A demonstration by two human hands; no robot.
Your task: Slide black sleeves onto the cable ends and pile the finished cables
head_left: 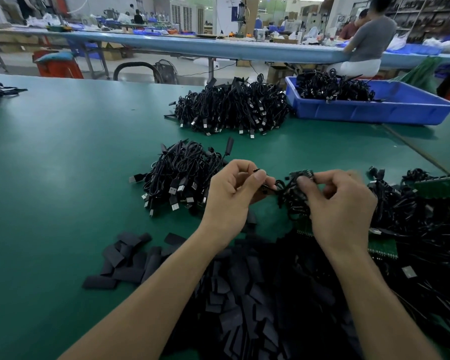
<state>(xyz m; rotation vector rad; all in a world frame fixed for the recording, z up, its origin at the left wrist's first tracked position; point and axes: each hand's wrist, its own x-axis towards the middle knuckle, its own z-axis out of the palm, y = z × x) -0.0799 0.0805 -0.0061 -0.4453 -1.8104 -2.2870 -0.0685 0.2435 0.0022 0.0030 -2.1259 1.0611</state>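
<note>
The fingers (260, 175) of the left hand (231, 193) are curled, thumb and forefinger pinching a small black piece at the end of a thin coiled cable (294, 198); whether that piece is a sleeve or a plug cannot be told. The right hand (340, 201) grips the tangled, rubbery loops of the same cable between thumb and bent fingers, so the bundle hangs between the two hands just above the desk (63, 178), whose top is a smooth, matte green mat. Under the wrists and forearms lies a heap of black sleeves (244, 294), flat, dull, rectangular pieces overlapping at all angles, with some scattered to the left. To the left of the hands sits a near pile of cables (177, 175), glossy black cords in loops with squared silver plugs pointing toward the person. To the right spreads a looser heap of cables (413, 216), with strips of green board (382, 248) lying among it. Farther back stands a larger, rounder far pile (231, 107) with the same metal plugs, just beside a blue plastic tray (374, 110) with straight walls that holds more black cords. Beyond, a seated person (369, 37) in a grey top faces a long pale blue bench (192, 45).
</note>
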